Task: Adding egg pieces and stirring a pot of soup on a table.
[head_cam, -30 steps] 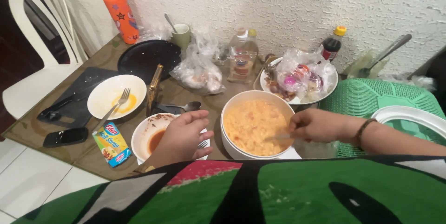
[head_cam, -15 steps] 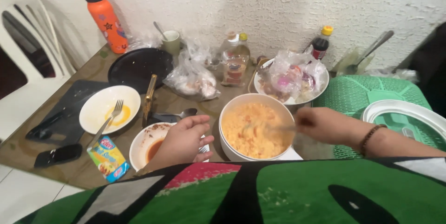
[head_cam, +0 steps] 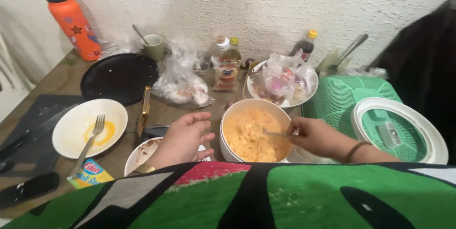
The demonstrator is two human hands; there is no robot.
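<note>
The right hand sits at three o'clock of a white bowl filled with a yellow-orange, lumpy mixture, its fingers pinched around the handle of a metal utensil whose far end reaches into the mixture; which kind of utensil it is cannot be told. A dark beaded bracelet circles that wrist. The bowl stands on the brown table, near its front edge, at the centre of the view. The left hand hovers at nine o'clock of the bowl, just beside its rim, fingers loosely spread and curled, holding nothing, above a white plate smeared with reddish sauce. At nine o'clock of that plate stands a shallow white bowl with a trace of yolk and a fork lying in it; a yellow packet lies at its six o'clock. At twelve o'clock of the mixture bowl a dish of plastic-wrapped items stands, with oil bottles beside it. An orange flask stands at the far left by the wall, a black round pan near it. At three o'clock lies a green mesh cover with a white-rimmed lid on it.
</note>
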